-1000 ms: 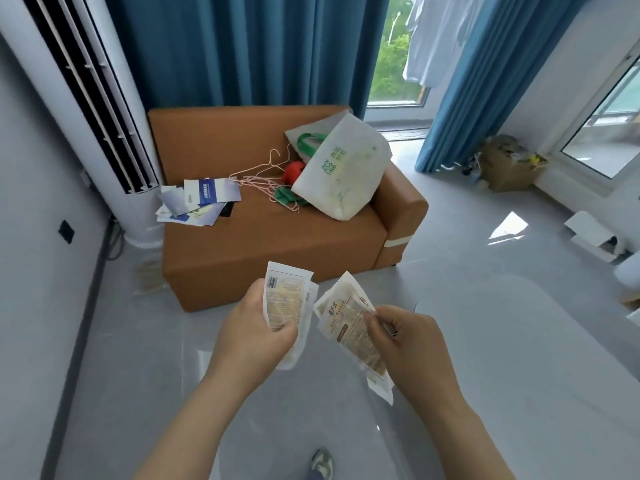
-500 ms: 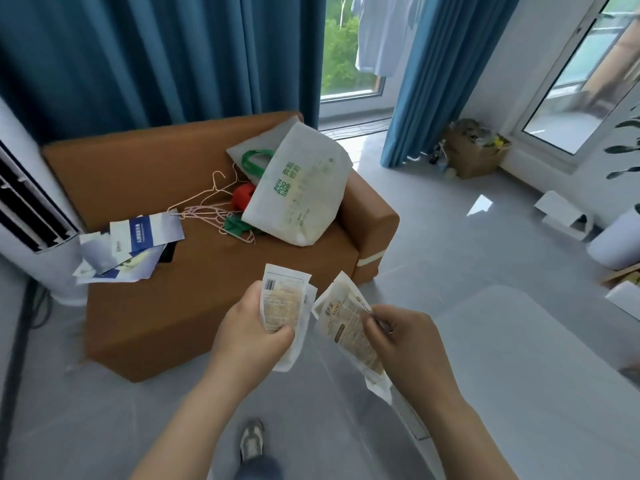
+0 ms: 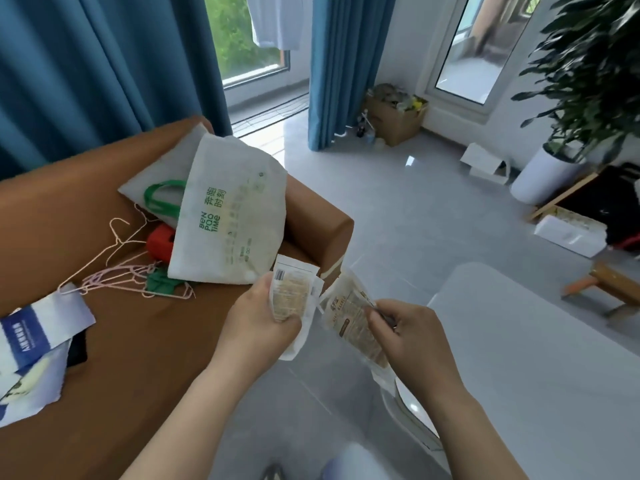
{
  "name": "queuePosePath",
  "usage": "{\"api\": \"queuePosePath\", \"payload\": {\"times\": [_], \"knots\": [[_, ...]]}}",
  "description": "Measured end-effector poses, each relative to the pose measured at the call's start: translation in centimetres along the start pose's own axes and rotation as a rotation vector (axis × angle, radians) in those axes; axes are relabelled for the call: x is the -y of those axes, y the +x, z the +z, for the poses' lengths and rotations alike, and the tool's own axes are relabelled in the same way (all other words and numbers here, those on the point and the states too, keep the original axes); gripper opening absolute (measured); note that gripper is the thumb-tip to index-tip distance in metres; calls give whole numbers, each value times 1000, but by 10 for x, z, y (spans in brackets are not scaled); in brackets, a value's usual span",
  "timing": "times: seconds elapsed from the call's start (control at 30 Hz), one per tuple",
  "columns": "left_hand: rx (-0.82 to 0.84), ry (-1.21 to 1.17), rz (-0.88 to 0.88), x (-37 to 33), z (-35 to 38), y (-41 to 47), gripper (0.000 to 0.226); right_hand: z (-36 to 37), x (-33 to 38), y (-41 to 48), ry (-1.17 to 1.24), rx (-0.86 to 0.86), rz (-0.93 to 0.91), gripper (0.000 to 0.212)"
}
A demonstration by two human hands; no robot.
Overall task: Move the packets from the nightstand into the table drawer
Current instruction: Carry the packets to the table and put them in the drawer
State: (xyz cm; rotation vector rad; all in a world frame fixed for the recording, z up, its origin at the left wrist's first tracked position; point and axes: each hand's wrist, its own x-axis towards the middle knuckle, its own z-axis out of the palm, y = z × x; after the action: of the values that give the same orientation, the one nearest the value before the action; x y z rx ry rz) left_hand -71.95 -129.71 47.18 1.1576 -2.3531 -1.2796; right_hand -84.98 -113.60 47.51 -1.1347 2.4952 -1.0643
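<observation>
Your left hand [image 3: 258, 327] was closed around one stack of packets [image 3: 292, 296], thumb pressed across the printed face with the barcode at the top corner. Your right hand [image 3: 412, 336] pinched a second bunch of packets [image 3: 353, 322] between thumb and fingers, and that bunch hung tilted, its lower end trailing down past your wrist. The two bunches were just beside each other, held in the air at chest level — above the grey floor [image 3: 398, 209], not over any furniture.

To your left sat the brown sofa [image 3: 145, 358], cluttered with a white tote bag [image 3: 230, 216] with green lettering, a tangle of pink wire hangers [image 3: 131, 271], something red [image 3: 161, 242] tucked under the bag, and blue-and-white papers [image 3: 38, 334] at the near end. To your right lay the rounded corner of a pale grey table [image 3: 540, 362]; whether it had a drawer could not be told from this view. Beyond it stood a potted plant [image 3: 588, 74] in a white pot, a cardboard box [image 3: 398, 116] by the blue curtains [image 3: 337, 64], and a white foam box [image 3: 568, 235] — all well apart from your hands.
</observation>
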Motion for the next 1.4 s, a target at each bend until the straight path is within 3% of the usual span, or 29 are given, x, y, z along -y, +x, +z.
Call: {"api": "queuePosePath", "payload": {"times": [0.3, 0.73, 0.97, 1.4], "knots": [[142, 64, 91, -50, 50, 142, 29, -23, -73, 113, -12, -105, 124, 55], [341, 84, 145, -155, 138, 311, 39, -86, -176, 253, -41, -211, 319, 37], [465, 213, 268, -207, 191, 431, 29, -108, -225, 331, -96, -336, 473, 39], [730, 293, 461, -326, 333, 553, 31, -178, -326, 396, -129, -525, 809, 37]]}}
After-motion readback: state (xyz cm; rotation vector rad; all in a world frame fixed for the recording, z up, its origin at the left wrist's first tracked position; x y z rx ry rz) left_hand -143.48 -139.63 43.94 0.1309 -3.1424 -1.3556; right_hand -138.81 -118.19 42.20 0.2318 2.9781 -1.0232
